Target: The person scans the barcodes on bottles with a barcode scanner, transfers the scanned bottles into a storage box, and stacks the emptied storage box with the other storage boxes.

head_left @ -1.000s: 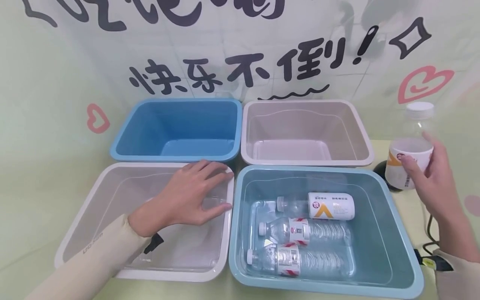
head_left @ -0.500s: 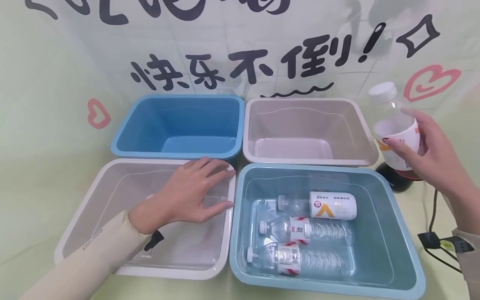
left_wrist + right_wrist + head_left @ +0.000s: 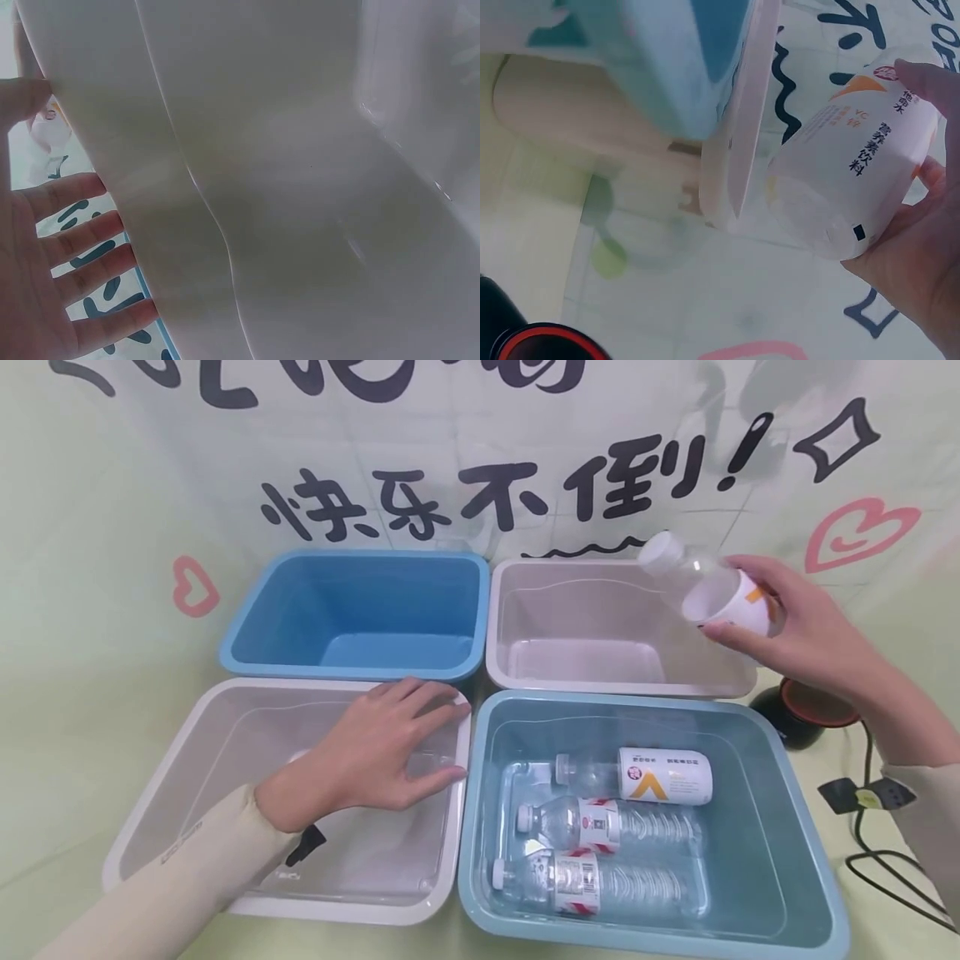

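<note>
My right hand [image 3: 802, 618] grips a clear plastic bottle [image 3: 705, 581] with a white cap and a white and orange label. It is tilted, cap to the left, above the rear right pinkish-grey bin [image 3: 615, 685]. In the right wrist view, fingers wrap the labelled bottle [image 3: 855, 157]. My left hand [image 3: 375, 747] rests over the front left light grey bin [image 3: 337, 906], its spread fingertips at the rim. In the left wrist view, the fingers of the left hand [image 3: 60, 262] are nearly straight. The front right teal bin [image 3: 645, 935] holds several bottles lying on their sides, including a white-labelled bottle [image 3: 663, 775].
A blue bin [image 3: 352, 672] stands at the rear left. Right of the bins are a black round object with a red-orange rim [image 3: 817, 702] and a looping black cable [image 3: 862, 860]. A printed white sheet [image 3: 480, 435] hangs behind.
My right hand has carried the bottle leftward from beside the bins to over the rear right bin, tipping it from upright to slanted. The left hand has stayed in place.
</note>
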The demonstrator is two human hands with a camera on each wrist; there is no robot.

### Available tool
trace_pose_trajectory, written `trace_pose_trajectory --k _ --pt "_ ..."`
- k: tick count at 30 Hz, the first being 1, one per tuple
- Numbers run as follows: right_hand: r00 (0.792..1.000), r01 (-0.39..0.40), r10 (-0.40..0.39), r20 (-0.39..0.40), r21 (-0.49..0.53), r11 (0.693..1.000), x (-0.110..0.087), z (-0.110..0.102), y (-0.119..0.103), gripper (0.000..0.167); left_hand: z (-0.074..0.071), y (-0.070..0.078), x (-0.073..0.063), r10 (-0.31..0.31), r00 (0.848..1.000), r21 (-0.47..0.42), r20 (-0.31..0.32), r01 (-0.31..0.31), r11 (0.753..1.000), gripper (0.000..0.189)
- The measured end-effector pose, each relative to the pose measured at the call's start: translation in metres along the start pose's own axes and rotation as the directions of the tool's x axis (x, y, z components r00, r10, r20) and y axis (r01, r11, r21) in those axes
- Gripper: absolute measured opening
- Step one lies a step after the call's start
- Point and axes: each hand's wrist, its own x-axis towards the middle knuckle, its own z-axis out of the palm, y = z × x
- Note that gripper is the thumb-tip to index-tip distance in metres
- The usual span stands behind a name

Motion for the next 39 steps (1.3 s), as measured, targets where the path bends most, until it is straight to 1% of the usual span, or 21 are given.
trace_pose_trajectory --k 2,5,8,11,14,18,21,23,26,30,33,39 --pt "0.999 0.026 -0.025 0.028 -0.022 0.999 0.007 0.005 -0.005 0.076 0.0 0.0 0.0 -0.001 1.0 0.001 0.005 0.001 1.0 0.066" --pt "0.994 0.09 -0.087 0.065 -0.052 0.995 0.017 0.014 -0.012 0.076 0.0 0.0 0.001 -0.003 1.0 0.002 0.014 0.003 1.0 0.067" --pt "0.983 0.161 -0.154 0.098 -0.074 0.984 0.027 0.022 -0.017 0.076 -0.001 0.0 0.001 -0.005 1.0 0.001 0.015 0.005 1.0 0.067" --pt "0.972 0.212 -0.2 0.122 -0.091 0.973 0.034 0.028 -0.02 0.076 -0.001 0.001 0.001 -0.005 1.0 0.0 0.008 0.005 1.0 0.067" --pt "0.964 0.239 -0.221 0.145 -0.121 0.963 0.04 0.033 -0.025 0.074 -0.002 0.001 0.0 -0.003 1.0 -0.001 0.002 0.003 1.0 0.066" --pt "0.958 0.252 -0.223 0.179 -0.16 0.954 0.046 0.037 -0.032 0.071 -0.002 0.001 -0.001 0.003 1.0 -0.003 -0.003 -0.003 1.0 0.066" --pt "0.954 0.263 -0.232 0.19 -0.155 0.952 0.052 0.039 -0.034 0.074 -0.002 0.001 -0.001 0.008 1.0 -0.003 -0.009 -0.008 1.0 0.066" --pt "0.952 0.276 -0.25 0.177 -0.141 0.951 0.055 0.039 -0.034 0.075 -0.002 0.001 -0.001 0.012 1.0 -0.003 -0.015 -0.012 1.0 0.066" --pt "0.952 0.28 -0.259 0.164 -0.119 0.953 0.056 0.04 -0.035 0.073 -0.001 0.0 -0.001 0.014 1.0 0.0 -0.019 -0.014 1.0 0.066" --pt "0.955 0.261 -0.236 0.18 -0.135 0.956 0.049 0.038 -0.039 0.065 -0.001 0.001 0.0 0.013 1.0 0.001 -0.02 -0.013 1.0 0.066" --pt "0.952 0.269 -0.24 0.191 -0.143 0.953 0.042 0.037 -0.041 0.062 -0.001 0.001 0.0 0.01 1.0 -0.001 -0.02 -0.01 1.0 0.066" --pt "0.939 0.312 -0.279 0.199 -0.157 0.937 0.026 0.033 -0.045 0.057 -0.001 0.002 0.0 0.004 1.0 -0.003 -0.011 -0.004 1.0 0.065"
